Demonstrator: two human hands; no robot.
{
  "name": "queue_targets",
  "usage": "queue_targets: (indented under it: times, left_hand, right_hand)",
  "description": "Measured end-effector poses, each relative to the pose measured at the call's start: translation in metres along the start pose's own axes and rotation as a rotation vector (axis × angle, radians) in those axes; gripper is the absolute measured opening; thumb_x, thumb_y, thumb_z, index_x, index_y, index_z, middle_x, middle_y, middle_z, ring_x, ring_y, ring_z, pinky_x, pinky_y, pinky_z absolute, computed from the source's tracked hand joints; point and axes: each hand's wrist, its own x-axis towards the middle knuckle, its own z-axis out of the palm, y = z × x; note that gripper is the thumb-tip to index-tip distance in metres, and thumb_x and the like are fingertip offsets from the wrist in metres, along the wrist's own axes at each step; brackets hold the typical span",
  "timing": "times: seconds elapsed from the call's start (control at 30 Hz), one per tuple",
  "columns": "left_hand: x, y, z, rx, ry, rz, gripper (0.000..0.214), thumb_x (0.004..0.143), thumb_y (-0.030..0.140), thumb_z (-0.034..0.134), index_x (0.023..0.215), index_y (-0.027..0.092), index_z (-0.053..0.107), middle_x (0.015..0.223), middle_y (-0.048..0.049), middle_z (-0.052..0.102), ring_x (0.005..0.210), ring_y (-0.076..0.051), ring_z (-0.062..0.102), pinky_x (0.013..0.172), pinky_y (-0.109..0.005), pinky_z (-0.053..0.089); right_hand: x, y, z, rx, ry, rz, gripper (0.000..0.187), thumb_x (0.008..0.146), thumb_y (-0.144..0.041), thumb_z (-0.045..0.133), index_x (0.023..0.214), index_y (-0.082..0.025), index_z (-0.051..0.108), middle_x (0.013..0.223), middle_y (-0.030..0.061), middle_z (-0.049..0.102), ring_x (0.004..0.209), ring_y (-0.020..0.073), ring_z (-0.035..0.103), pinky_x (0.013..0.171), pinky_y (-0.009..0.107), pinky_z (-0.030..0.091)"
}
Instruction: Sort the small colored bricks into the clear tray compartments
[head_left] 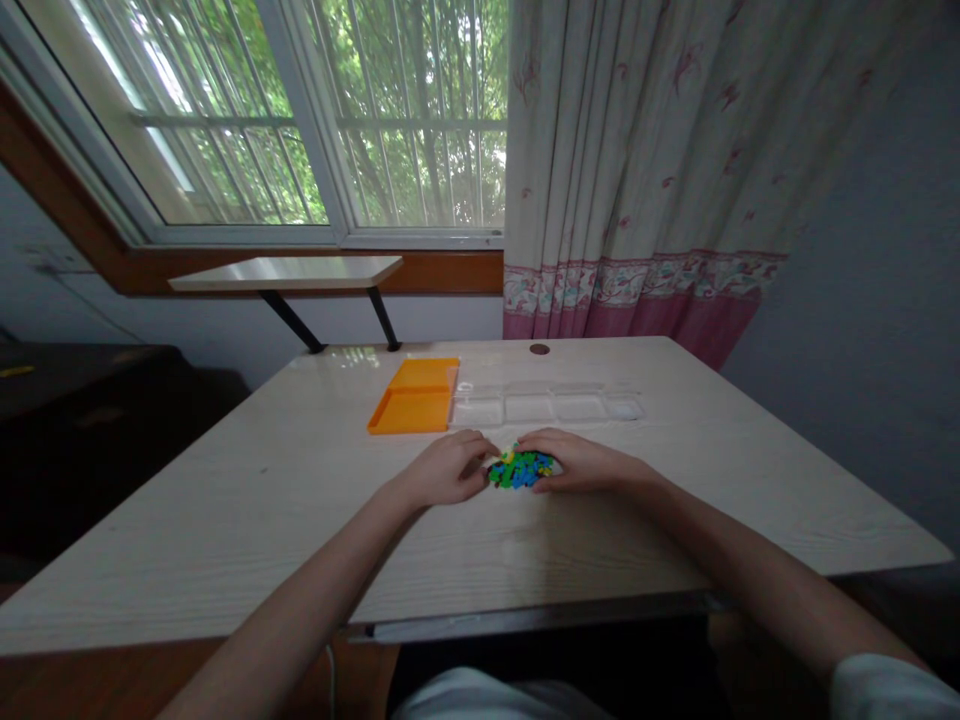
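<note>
Lying between left fingers (477, 442) and right fingers (541, 438): small colorful pieces (519, 470)

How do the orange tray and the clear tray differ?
The orange tray is solid in colour, while the clear tray is see-through. The orange tray has one ridge across it; the clear tray has a row of compartments. The clear tray also stretches wider from side to side than the orange tray. Both lie flat on the table, beyond the colourful pieces.
</note>
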Motion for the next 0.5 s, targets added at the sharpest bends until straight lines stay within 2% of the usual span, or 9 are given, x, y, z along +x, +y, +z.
queue_targets:
  times: [0.17, 0.33, 0.5]
  left_hand:
    - [0.003, -0.0054, 0.0067, 0.037, 0.018, -0.016, 0.041, 0.076, 0.01, 0.04, 0.113, 0.019, 0.055, 0.093, -0.0071, 0.055, 0.089, -0.018, 0.052, 0.079, -0.028, 0.042]
    - [0.0043, -0.0079, 0.0088, 0.076, 0.038, -0.038, 0.033, 0.079, 0.012, 0.041, 0.105, 0.019, 0.06, 0.09, -0.0068, 0.054, 0.085, -0.017, 0.051, 0.075, -0.027, 0.042]
    - [0.0032, -0.008, 0.0074, 0.057, 0.066, -0.046, 0.032, 0.082, 0.015, 0.041, 0.108, 0.019, 0.059, 0.093, -0.0073, 0.055, 0.087, -0.017, 0.052, 0.077, -0.027, 0.043]
  right_hand:
    - [0.0009, -0.0003, 0.0007, -0.001, 0.007, -0.009, 0.053, 0.073, -0.038, 0.063, 0.119, -0.016, 0.05, 0.116, 0.0105, 0.054, 0.106, 0.0211, 0.049, 0.094, 0.034, 0.036]
    - [0.0014, 0.0022, 0.0026, -0.018, 0.008, -0.004, 0.055, 0.072, -0.039, 0.063, 0.12, -0.016, 0.049, 0.118, 0.0108, 0.053, 0.109, 0.0211, 0.048, 0.096, 0.034, 0.035]
    - [0.001, 0.0031, 0.0034, -0.011, 0.014, 0.001, 0.055, 0.072, -0.039, 0.063, 0.121, -0.017, 0.049, 0.119, 0.0108, 0.053, 0.109, 0.0209, 0.047, 0.096, 0.034, 0.035]
